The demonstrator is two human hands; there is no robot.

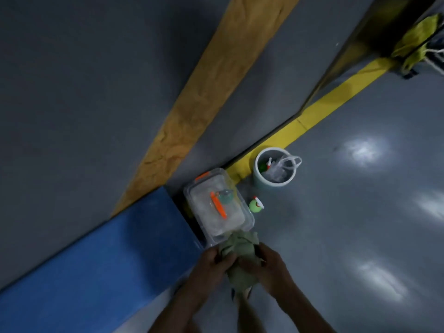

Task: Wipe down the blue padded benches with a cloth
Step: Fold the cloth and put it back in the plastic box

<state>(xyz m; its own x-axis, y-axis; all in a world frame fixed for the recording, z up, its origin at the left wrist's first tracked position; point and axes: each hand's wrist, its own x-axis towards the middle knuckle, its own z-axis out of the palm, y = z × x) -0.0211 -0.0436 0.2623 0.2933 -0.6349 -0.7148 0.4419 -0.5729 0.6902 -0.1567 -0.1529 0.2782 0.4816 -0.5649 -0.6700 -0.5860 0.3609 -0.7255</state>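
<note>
Here my left hand (213, 260) and right hand (269, 263) both grip the green cloth (242, 251); blue bench (103, 255) at nine o'clock, box (216, 207) at twelve; no readable writing.

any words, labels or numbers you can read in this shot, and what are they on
None can be read.
Clear plastic box: orange clips, no lettering visible.
Green spray bottle: seen from above, any label is hidden.
White bucket: no print on the side that shows.
Cloth held in the left hand and right hand: plain.
Blue bench: plain.
</note>
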